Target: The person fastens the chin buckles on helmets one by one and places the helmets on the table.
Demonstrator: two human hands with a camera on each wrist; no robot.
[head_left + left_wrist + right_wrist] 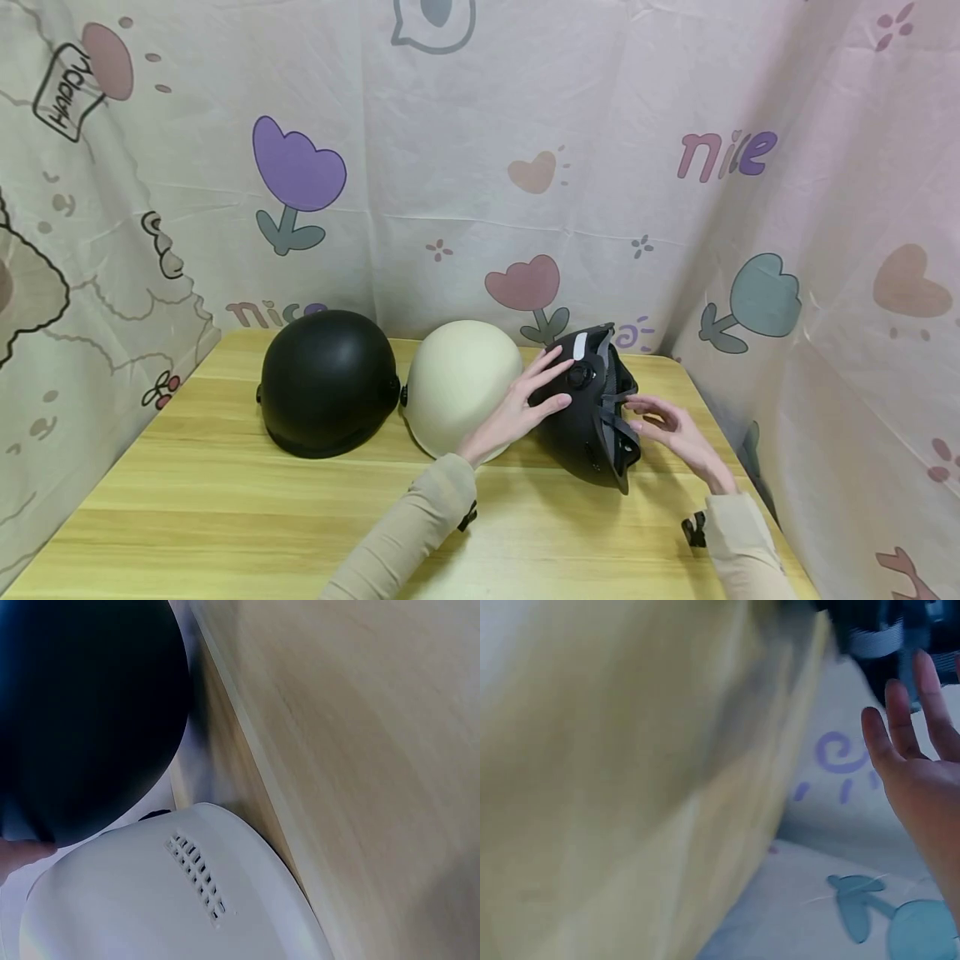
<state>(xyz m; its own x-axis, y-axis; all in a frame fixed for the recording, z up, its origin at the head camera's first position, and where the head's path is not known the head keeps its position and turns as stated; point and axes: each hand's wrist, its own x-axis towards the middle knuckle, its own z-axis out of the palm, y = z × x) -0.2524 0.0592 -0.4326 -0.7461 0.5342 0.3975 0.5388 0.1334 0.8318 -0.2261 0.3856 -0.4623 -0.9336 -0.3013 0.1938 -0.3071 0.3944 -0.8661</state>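
On the right of the table a black helmet (573, 442) is tipped on its side, its opening with grey lining and dark straps (617, 421) turned to the right. My left hand (517, 412) lies against the outer shell with fingers spread, close to a round black knob and a white patch. At the opening, my right hand (678, 433) is by the straps with fingers loosely bent; the right wrist view shows these fingers (904, 731) extended beside the dark strapping. Whether they touch it I cannot tell. In the left wrist view the white vented helmet (150, 892) lies below the dark shell (90, 712).
A cream helmet (461, 383) stands left of the tipped one, partly behind my left hand. Farther left is another black helmet (326, 383), dome up. The wooden table (247, 517) ends at a printed curtain (420, 275) behind and at the sides.
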